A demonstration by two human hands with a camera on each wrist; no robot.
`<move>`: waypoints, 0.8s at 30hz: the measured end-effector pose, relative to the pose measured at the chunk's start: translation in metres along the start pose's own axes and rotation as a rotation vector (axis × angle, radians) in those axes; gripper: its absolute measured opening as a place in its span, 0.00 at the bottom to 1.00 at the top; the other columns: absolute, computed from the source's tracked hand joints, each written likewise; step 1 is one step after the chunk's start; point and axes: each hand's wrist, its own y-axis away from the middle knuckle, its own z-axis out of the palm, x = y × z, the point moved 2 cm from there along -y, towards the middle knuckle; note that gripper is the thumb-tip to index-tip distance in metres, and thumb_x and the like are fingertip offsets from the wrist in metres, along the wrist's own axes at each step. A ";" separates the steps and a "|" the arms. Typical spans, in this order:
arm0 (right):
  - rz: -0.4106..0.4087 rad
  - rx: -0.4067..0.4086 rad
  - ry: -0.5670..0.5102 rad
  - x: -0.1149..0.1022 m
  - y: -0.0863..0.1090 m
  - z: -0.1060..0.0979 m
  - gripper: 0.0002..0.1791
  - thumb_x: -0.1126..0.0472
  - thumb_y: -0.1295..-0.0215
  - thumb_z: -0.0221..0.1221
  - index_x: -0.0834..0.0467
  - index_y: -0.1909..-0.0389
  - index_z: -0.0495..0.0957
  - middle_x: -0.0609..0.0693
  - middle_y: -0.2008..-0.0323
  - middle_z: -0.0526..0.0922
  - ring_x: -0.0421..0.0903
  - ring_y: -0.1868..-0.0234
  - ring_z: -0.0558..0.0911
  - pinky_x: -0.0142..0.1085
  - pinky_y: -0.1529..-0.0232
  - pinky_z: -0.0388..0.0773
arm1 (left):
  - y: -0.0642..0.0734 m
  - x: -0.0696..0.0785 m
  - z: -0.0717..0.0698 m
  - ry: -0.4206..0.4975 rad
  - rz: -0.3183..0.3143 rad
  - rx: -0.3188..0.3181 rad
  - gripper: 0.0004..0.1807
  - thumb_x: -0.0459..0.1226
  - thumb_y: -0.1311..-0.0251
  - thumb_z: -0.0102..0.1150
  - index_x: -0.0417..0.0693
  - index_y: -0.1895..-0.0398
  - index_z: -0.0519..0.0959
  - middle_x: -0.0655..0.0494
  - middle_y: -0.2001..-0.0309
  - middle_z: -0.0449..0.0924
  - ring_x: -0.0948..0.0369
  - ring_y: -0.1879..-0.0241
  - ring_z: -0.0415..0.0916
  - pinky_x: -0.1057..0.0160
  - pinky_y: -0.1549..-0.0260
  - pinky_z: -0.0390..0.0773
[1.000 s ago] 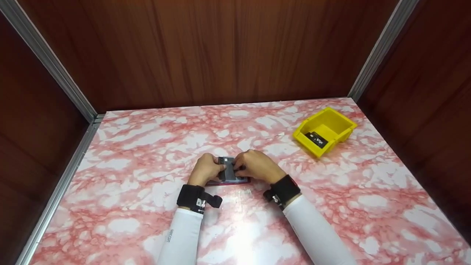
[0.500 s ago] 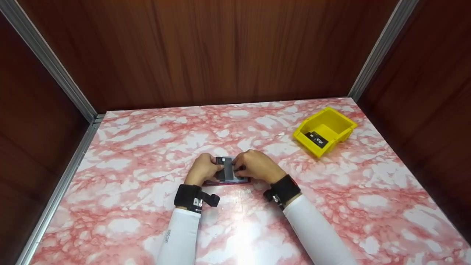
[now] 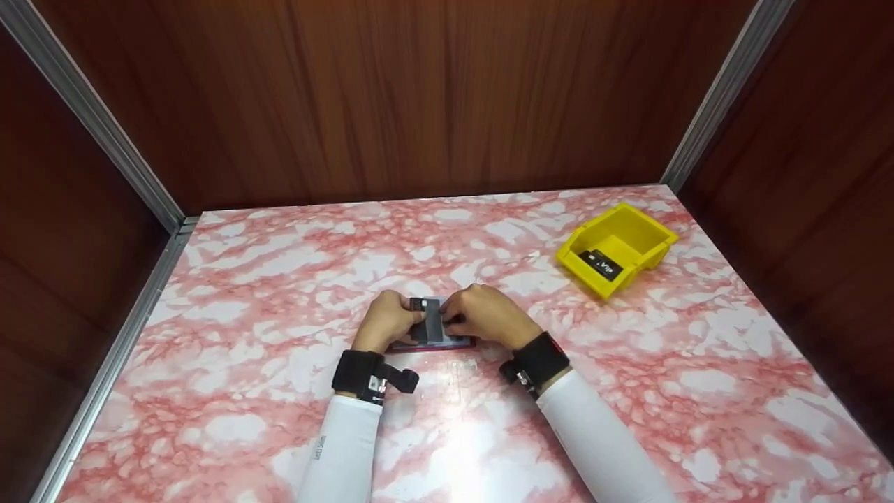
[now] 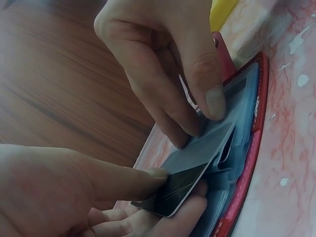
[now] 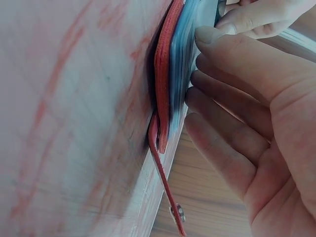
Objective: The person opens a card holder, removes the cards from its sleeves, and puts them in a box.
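The card (image 4: pixel 180 188) sits partway inside a clear sleeve (image 4: pixel 188 154) of the wallet (image 4: pixel 263 84), neither fully in nor out. The left hand (image 3: pixel 387 323) pinches its dark end; the right hand's (image 3: pixel 489 316) bent fingers touch the sleeve, grip unclear. Beyond the wallet on the table (image 3: pixel 279 279), the yellow bin (image 3: pixel 618 248) holds a black card (image 3: pixel 602 265).

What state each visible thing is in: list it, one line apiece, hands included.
Red card holder with clear plastic sleeves, lying open
Red strap with metal snap, unfastened
Dark rectangular card, seemingly partly inside a sleeve
Left hand, pinching that card
Right hand, touching the sleeves; pinch unclear
Yellow plastic bin, upright, open-topped
Black rectangular card with white lettering, lying inside bin
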 end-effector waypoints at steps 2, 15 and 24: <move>0.000 0.001 -0.002 0.000 0.000 0.001 0.06 0.58 0.35 0.77 0.53 0.59 0.95 0.46 0.59 0.95 0.44 0.60 0.92 0.43 0.56 0.90 | 0.000 0.000 0.000 -0.004 -0.002 -0.002 0.07 0.29 0.33 0.68 0.34 0.67 0.81 0.52 0.68 0.79 0.60 0.78 0.84 0.64 0.77 0.90; 0.003 0.005 0.008 -0.001 0.000 0.002 0.07 0.57 0.33 0.75 0.53 0.56 0.94 0.46 0.59 0.95 0.42 0.61 0.91 0.43 0.56 0.90 | 0.000 0.000 -0.002 -0.045 -0.008 0.016 0.08 0.30 0.33 0.71 0.34 0.65 0.81 0.50 0.67 0.81 0.61 0.77 0.84 0.66 0.77 0.89; 0.016 -0.001 -0.008 0.000 0.000 0.002 0.08 0.57 0.33 0.76 0.53 0.56 0.94 0.47 0.58 0.96 0.44 0.60 0.92 0.44 0.54 0.91 | 0.000 0.001 -0.007 -0.093 -0.038 0.027 0.10 0.33 0.32 0.72 0.33 0.59 0.82 0.47 0.62 0.83 0.59 0.71 0.85 0.66 0.73 0.90</move>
